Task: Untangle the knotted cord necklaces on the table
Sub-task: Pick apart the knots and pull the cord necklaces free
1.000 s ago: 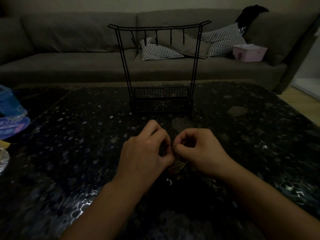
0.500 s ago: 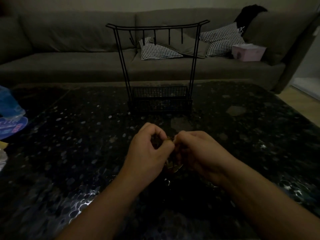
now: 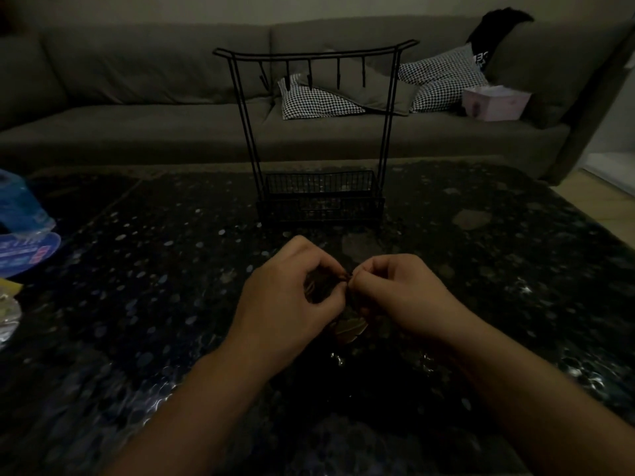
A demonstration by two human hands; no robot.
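From the head view, the left hand (image 3: 292, 297) and the right hand (image 3: 398, 297) meet just above the dark speckled tabletop (image 3: 137, 304), near its front middle, and the knotted cord necklaces (image 3: 347, 278) sit between them. Both hands have their fingers (image 3: 335, 267) curled in, thumb against fingertip, pinching the cords at the point where the two hands touch. The cord looks thin, dark and soft, so it likely weighs almost nothing and bends freely; it should be held right beside the knot, with small pulls, since a hard tug would probably tighten it. A pale, leaf-like pendant (image 3: 350, 326) hangs just under the hands; the light is too dim to count the strands. A black wire jewellery stand (image 3: 319, 132) with empty hooks stands behind, well apart from the hands.
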